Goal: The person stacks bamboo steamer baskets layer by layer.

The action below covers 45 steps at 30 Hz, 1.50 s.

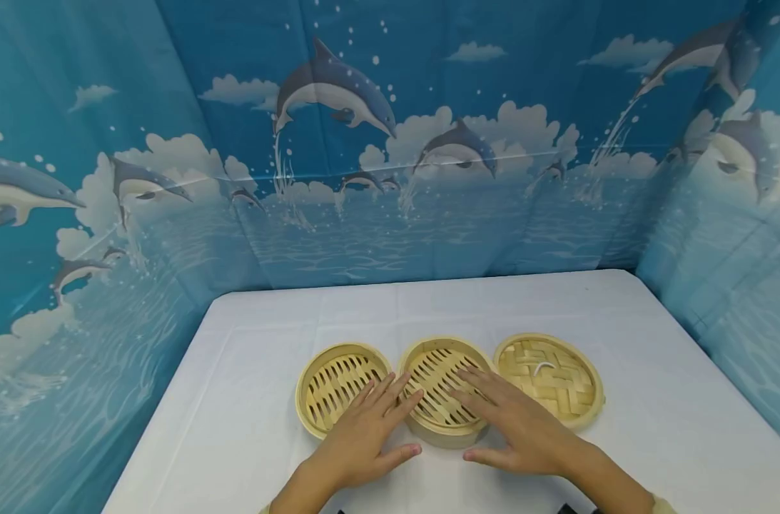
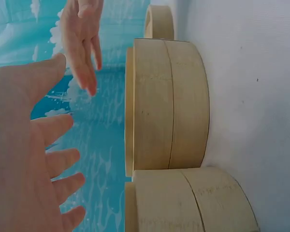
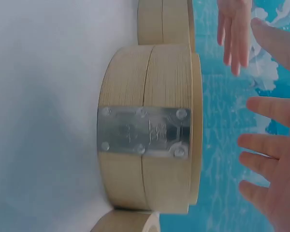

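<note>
Above the white desk [image 1: 242, 400], left hand [image 1: 367, 437] and right hand [image 1: 524, 428] hovered near the middle bamboo steamer [image 1: 444, 437], fingers [image 3: 261, 144] wide.

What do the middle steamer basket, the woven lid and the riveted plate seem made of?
Middle steamer basket: probably bamboo, pale and unpainted-looking, going by its straw colour and slatted weave. Woven lid: likely bamboo too, smooth-looking, with flat strips crossing. Riveted plate: apparently metal, silvery with bright reflections.
</note>
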Each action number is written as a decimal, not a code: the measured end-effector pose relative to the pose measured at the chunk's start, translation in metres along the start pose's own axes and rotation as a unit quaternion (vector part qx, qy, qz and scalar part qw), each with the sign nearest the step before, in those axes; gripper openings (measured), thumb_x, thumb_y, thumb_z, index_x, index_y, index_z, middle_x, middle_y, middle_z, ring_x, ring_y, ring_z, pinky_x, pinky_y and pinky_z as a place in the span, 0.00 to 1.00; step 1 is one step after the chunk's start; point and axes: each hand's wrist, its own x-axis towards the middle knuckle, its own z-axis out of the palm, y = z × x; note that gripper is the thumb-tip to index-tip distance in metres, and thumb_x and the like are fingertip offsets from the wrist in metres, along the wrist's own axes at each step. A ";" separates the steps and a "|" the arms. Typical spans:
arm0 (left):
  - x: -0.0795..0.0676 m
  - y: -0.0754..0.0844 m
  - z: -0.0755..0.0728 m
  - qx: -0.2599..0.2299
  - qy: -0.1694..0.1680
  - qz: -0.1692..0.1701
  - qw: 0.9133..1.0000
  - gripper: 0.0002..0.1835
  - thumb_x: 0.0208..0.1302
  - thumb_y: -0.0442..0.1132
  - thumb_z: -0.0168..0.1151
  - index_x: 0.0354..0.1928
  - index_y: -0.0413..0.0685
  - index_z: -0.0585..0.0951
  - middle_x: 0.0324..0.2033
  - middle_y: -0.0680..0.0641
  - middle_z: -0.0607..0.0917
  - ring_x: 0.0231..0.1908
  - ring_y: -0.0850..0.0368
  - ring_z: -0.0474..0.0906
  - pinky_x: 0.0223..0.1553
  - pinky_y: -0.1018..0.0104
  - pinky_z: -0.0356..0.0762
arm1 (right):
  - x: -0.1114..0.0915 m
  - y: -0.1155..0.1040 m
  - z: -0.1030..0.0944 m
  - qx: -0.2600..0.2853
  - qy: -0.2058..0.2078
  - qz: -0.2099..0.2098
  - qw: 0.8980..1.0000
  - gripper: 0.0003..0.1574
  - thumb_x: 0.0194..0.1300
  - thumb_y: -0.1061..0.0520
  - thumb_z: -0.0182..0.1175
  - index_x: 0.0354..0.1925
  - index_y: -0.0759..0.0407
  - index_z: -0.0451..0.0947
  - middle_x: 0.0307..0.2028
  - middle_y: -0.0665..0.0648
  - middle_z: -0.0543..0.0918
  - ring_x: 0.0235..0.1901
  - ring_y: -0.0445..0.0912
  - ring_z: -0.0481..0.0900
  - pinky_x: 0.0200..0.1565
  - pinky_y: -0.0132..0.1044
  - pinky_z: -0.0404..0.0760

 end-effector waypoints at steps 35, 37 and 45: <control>-0.049 -0.054 0.047 -0.334 0.369 -0.414 0.762 0.31 0.63 0.39 0.44 0.63 0.41 0.42 0.62 0.43 0.44 0.61 0.50 0.39 0.60 0.57 0.38 | -0.021 0.024 0.019 0.268 0.113 0.377 0.879 0.29 0.58 0.46 0.51 0.48 0.69 0.69 0.41 0.62 0.76 0.39 0.49 0.75 0.37 0.34 0.77; -0.049 -0.054 0.049 -0.362 0.359 -0.425 0.748 0.32 0.64 0.41 0.43 0.63 0.40 0.41 0.62 0.42 0.43 0.61 0.52 0.37 0.60 0.59 0.36 | -0.019 0.026 0.020 0.257 0.111 0.383 0.880 0.30 0.58 0.45 0.51 0.47 0.69 0.70 0.40 0.60 0.77 0.39 0.50 0.75 0.36 0.36 0.77; -0.047 -0.056 0.054 -0.432 0.335 -0.445 0.709 0.32 0.65 0.46 0.38 0.63 0.40 0.39 0.62 0.43 0.48 0.61 0.54 0.39 0.60 0.60 0.37 | -0.003 0.036 0.024 0.205 0.073 0.418 0.882 0.33 0.55 0.37 0.49 0.43 0.64 0.74 0.37 0.58 0.77 0.37 0.49 0.74 0.33 0.39 0.76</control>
